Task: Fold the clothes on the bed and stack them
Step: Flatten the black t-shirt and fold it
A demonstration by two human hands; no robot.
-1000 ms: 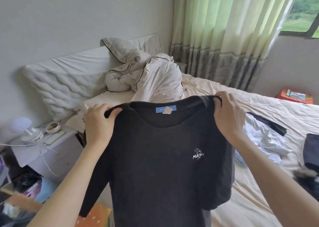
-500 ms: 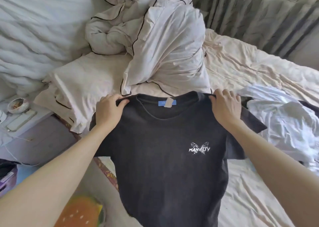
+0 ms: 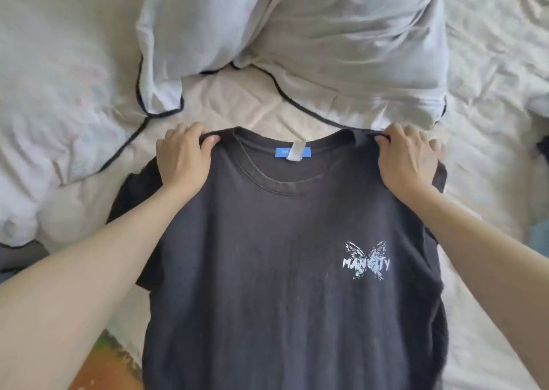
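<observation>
Rumpled cream bedding (image 3: 252, 104) lies just beyond both hands. Left hand (image 3: 182, 159) and right hand (image 3: 408, 159) each pinch a shoulder of the black T-shirt (image 3: 282, 271), stretched between them front-up, probably to lie flat for folding.

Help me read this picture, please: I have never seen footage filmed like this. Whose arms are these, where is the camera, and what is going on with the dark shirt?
There is no machine here. A person wears a wide-angle camera on the head, looking forward and down, so the two bare arms coming in from the bottom are that person's own. The left hand and the right hand each grip a shoulder of a black T-shirt, front side up, with a white butterfly print and a blue neck label. The shirt is spread over a cream bed sheet. Beyond the collar lies a crumpled white duvet with dark piping. The shirt is not yet folded.
</observation>
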